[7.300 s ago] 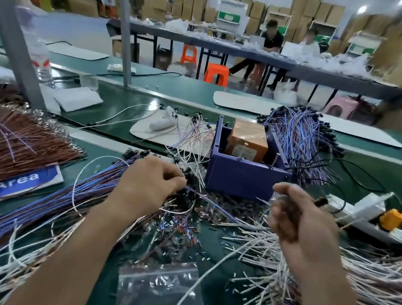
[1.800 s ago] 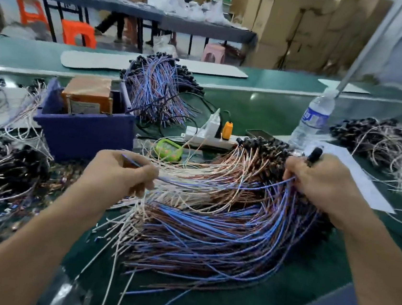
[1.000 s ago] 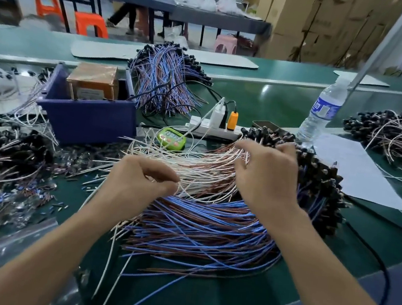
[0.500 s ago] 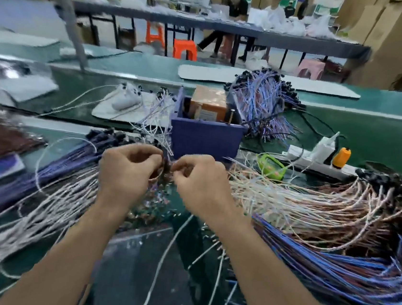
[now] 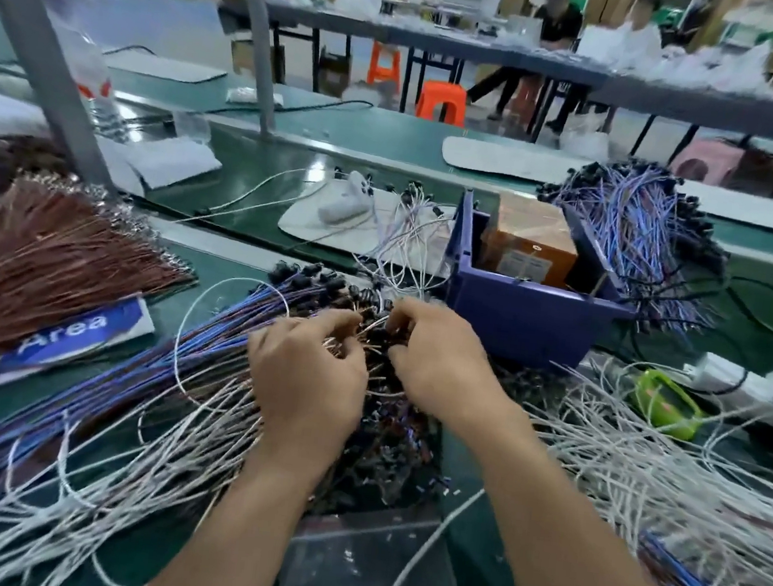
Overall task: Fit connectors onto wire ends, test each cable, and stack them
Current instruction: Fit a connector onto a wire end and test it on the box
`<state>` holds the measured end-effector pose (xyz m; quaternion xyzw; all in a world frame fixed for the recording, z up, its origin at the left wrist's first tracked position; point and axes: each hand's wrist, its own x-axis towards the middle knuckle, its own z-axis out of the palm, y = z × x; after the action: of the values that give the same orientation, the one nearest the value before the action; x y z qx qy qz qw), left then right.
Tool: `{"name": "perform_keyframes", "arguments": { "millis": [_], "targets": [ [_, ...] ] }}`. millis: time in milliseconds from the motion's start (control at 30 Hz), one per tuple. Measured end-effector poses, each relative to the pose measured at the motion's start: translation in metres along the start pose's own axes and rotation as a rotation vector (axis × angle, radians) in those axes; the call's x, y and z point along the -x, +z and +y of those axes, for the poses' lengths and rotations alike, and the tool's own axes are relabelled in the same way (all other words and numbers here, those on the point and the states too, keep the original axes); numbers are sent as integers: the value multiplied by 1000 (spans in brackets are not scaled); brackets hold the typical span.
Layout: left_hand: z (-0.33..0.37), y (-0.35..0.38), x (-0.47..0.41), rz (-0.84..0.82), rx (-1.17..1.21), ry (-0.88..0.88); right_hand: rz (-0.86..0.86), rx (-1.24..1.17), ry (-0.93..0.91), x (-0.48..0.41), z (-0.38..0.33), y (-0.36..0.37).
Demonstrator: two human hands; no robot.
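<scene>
The fingers [image 5: 347, 324] of the left hand [image 5: 307, 380] are curling down and pinching a few thin coppery wire ends [image 5: 339, 344]. The right hand [image 5: 439, 366] is bending its fingers [image 5: 403, 319] over black connectors [image 5: 377, 336] just beside them; blur is hiding whether they are gripping one. Both hands are working over a dark heap of small loose parts [image 5: 387, 442] on the green table [image 5: 264, 168]. Blue wires [image 5: 124, 383] and white wires [image 5: 148, 463] are fanning out to the left, and more white wires [image 5: 643, 471] are spreading to the right. A blue bin [image 5: 531, 319] holding a brown box [image 5: 529, 246] is standing right behind the hands. A green device [image 5: 666, 401] is lying near a white power strip [image 5: 759, 383]. Brown wires [image 5: 41, 263] are lying over a sign [image 5: 77, 330] at far left, partly covering it. A clear bag [image 5: 367, 575] is lying between the forearms, its contents too blurred to make out.
</scene>
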<state>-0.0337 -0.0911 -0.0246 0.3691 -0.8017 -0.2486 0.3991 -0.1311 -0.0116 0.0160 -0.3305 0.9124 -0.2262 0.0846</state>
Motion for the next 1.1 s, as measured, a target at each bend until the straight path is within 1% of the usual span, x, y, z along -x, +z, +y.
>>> {"name": "perform_keyframes", "arguments": {
  "millis": [67, 100, 233, 333, 433, 500, 567, 600, 633, 700, 733, 800, 833, 900, 1000, 1033, 1067, 1100],
  "targets": [
    [-2, 1, -1, -41, -1, 34, -45, 6, -12, -3, 2, 0],
    [-2, 1, -1, -58, 3, 48, -35, -22, -21, -4, 4, 1],
    [-2, 2, -2, -77, 13, 75, 188, -210, -73, -1, 8, 6],
    [-3, 2, 0, -35, 23, 93, 283, -353, -95, 7, 10, 5],
    [-4, 1, -1, 7, -5, 91, 359, -687, 2, 18, 14, -4],
    [-4, -1, 0, 20, -31, 108, 378, -1009, 111, 26, 19, -12],
    [-1, -2, 2, 21, -23, 147, 342, -1406, 186, 35, 20, -19],
    [1, -3, 4, 20, -9, 188, 307, -1527, 185, 39, 19, -20],
    [4, -3, 7, 16, 4, 242, 251, -1556, 162, 44, 18, -21],
    [10, -4, 12, -6, 19, 369, 142, -1503, 100, 53, 16, -21],
    [13, -4, 14, -27, 32, 425, 135, -1493, 92, 57, 16, -22],
    [17, -5, 17, -78, 82, 494, 207, -1564, 137, 63, 21, -31],
    [19, -5, 17, -109, 113, 506, 256, -1651, 170, 66, 27, -38],
    [19, -4, 18, -166, 170, 502, 340, -1888, 211, 72, 47, -57],
    [15, -5, 15, -222, 246, 436, 437, -2226, 198, 83, 87, -86],
    [14, -5, 14, -266, 287, 399, 463, -2277, 195, 88, 100, -94],
    [14, -6, 13, -316, 327, 356, 484, -2273, 196, 93, 111, -99],
    [14, -7, 12, -361, 367, 322, 501, -2213, 200, 98, 120, -102]
  ]
}}
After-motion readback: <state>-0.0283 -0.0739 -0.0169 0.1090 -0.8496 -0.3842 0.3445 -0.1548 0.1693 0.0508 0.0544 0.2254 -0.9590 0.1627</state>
